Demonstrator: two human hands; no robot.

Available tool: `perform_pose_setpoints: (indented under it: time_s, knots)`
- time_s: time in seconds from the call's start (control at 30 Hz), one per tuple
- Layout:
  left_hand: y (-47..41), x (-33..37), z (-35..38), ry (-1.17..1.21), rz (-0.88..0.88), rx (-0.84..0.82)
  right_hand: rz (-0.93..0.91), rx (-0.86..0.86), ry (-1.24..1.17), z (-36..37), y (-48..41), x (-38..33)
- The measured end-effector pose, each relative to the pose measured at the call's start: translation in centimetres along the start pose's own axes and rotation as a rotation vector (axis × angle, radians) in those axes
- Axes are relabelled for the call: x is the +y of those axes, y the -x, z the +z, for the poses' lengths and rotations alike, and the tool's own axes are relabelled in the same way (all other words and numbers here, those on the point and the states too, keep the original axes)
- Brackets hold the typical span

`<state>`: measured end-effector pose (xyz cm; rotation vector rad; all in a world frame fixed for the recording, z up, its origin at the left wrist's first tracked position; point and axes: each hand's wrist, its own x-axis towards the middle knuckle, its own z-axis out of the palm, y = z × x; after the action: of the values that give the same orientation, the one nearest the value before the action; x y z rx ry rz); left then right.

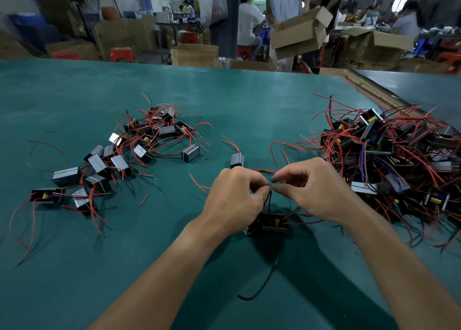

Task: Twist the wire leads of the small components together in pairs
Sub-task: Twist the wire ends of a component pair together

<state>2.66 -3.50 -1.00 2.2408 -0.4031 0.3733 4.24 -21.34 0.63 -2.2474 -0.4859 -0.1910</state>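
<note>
Both bare forearms are shown entering from the lower edge and converging toward the middle of the view. The left forearm [159,267] is angled up and to the right, the right forearm [399,259] up and to the left. The left hand [234,197] is presented back upward, fingers curled under, with thumb and forefinger closed on the wire leads [269,197]. The right hand [316,187] is held with knuckles raised, forefinger and thumb tips pinched on the same leads. The fingertips of the two hands are seen nearly in contact.
</note>
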Motion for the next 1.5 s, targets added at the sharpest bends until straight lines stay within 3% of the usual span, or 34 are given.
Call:
perform_pose_setpoints:
  time_s: [0.37, 0.67, 0.83, 0.97, 1.07, 1.17, 1.3, 1.37, 1.43, 1.5]
  knots:
    - [0.1, 0.0, 0.2, 0.038, 0.028, 0.004, -0.021, -0.073, 0.100, -0.4, 0.1, -0.5]
    - [0.1, 0.0, -0.2, 0.035, 0.065, -0.031, 0.162, -0.190, -0.156, -1.1, 0.2, -1.0]
    - [0.0, 0.0, -0.1, 0.068, 0.098, -0.035, 0.293, -0.253, -0.465, -1.2, 0.0, -1.1]
    - [0.1, 0.1, -0.2, 0.072, 0.074, -0.034, 0.308, -0.240, -0.486, -0.8, -0.1, -0.8]
    - [0.0, 0.1, -0.1, 0.057, 0.035, 0.001, 0.236, -0.140, -0.305, -0.4, -0.2, -0.5]
    - [-0.5, -0.1, -0.2, 0.048, -0.033, 0.175, 0.142, 0.050, -0.229, 0.1, -0.4, -0.7]
    - [-1.0, -0.2, -1.2, 0.082, -0.064, 0.470, -0.025, 0.862, -0.337, -2.3, -0.5, -1.9]
    - [-1.1, -0.2, -1.6, 0.124, -0.085, 0.531, -0.017, 1.088, -0.433, -4.5, -0.5, -1.7]
    - [-1.3, -0.3, -1.5, 0.140, -0.125, 0.504, 0.086, 1.118, -0.484, -5.4, -0.5, -1.2]
    - [-1.3, -0.7, -1.1, 0.148, -0.166, 0.446, 0.133, 0.999, -0.457, -4.5, -0.5, -1.2]
